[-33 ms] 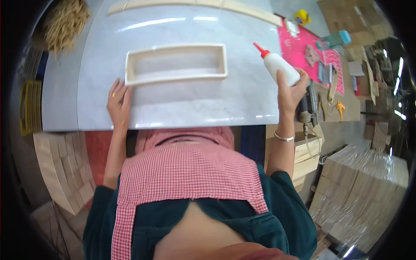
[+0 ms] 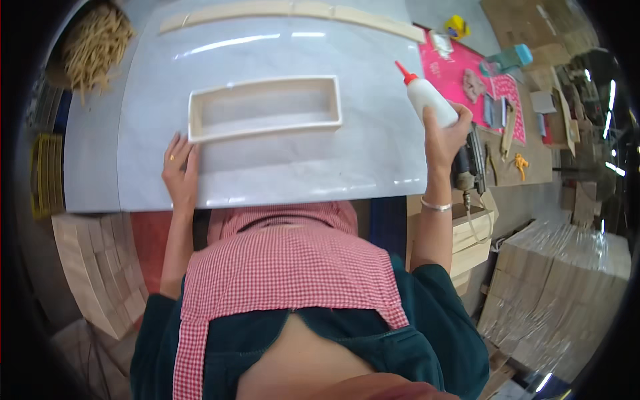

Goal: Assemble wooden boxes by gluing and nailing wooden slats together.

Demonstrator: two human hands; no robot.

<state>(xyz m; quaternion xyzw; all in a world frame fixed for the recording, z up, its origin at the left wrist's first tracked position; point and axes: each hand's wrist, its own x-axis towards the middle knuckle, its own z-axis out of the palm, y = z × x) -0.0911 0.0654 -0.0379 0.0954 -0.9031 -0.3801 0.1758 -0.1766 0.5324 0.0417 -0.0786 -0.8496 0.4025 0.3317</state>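
A shallow rectangular frame of pale wood [image 2: 267, 133] rests on the light grey tabletop [image 2: 307, 173], its long sides running left to right. My left hand [image 2: 180, 170] lies at the frame's near left corner, fingers stretched out and a ring on one of them; whether the fingertips touch the wood I cannot tell. Raised at the table's right edge, my right hand [image 2: 448, 137] is wrapped round a white squeeze bottle [image 2: 430, 103]. The bottle's red nozzle [image 2: 404, 72] points up and to the left, away from the frame.
Long pale wooden strips [image 2: 293, 9] line the table's far side. A heap of thin wood pieces [image 2: 99, 47] sits far left. Beyond my right hand are a nail gun [image 2: 465, 170] with a hose, a pink sheet [image 2: 453, 73] and orange clippers [image 2: 521, 167]. Wrapped stacks [image 2: 553, 280] stand lower right.
The whole view has tilted slightly. Both hands keep nearly the same places, the right one still holding the squeeze bottle.
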